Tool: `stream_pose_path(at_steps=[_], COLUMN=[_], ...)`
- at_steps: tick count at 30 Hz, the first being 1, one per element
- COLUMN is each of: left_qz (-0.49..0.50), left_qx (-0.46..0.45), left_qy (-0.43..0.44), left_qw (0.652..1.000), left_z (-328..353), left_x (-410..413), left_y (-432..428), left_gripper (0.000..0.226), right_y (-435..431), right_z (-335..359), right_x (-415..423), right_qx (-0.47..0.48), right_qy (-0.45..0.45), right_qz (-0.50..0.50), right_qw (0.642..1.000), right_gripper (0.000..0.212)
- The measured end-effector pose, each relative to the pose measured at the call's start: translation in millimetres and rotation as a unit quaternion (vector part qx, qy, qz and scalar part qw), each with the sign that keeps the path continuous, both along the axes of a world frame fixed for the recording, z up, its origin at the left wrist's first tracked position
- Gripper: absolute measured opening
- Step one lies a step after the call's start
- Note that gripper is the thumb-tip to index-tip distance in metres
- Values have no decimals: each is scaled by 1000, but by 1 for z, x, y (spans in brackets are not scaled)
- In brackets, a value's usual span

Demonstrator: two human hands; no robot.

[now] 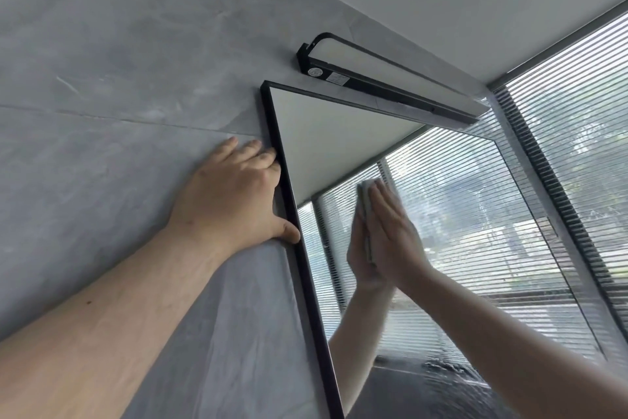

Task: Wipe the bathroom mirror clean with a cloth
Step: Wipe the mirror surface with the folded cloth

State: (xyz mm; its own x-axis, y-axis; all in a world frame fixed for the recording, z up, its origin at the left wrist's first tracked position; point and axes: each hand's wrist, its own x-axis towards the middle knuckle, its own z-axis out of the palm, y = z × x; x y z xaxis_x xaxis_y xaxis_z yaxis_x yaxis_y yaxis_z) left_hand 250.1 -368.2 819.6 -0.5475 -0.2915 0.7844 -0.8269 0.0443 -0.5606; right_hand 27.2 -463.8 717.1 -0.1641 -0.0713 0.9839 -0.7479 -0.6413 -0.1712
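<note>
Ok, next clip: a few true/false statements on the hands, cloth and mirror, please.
1. The right hand presses a cloth flat against the mirror. True.
2. The left hand holds a spray bottle. False: it holds nothing and rests on the wall against the frame.
3. A lamp sits above the mirror. True.
4. The frame is white. False: it is black.

The black-framed mirror [475,232] hangs upright, a pale folded cloth [365,201] pressed flat against its upper glass.
</note>
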Motion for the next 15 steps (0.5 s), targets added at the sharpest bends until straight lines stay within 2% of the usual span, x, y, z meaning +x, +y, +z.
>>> stream_pose_path(at_steps=[3, 7, 10, 12, 15], left_qz=[-3, -1, 2, 0, -2], left_qx=[-4, -2, -5, -8, -10], left_qy=[-3, -3, -4, -3, -5], left_qw=[1000, 1000, 1000, 1000, 1000], left_z=[-1, -1, 0, 0, 1], left_x=[1, 1, 1, 1, 1], left_y=[1, 0, -2, -3, -4], left_gripper=[118, 118, 118, 119, 122], right_y=[6, -2, -24, -35, -34], right_z=[6, 20, 30, 28, 5], right_x=[38, 35, -3, -26, -66], right_qx=[-82, -122, -51, -17, 67], right_qy=[100, 104, -37, -144, -230], right_qz=[6, 8, 37, 33, 13], right_qw=[992, 987, 997, 989, 971], right_gripper=[50, 48, 53, 53, 44])
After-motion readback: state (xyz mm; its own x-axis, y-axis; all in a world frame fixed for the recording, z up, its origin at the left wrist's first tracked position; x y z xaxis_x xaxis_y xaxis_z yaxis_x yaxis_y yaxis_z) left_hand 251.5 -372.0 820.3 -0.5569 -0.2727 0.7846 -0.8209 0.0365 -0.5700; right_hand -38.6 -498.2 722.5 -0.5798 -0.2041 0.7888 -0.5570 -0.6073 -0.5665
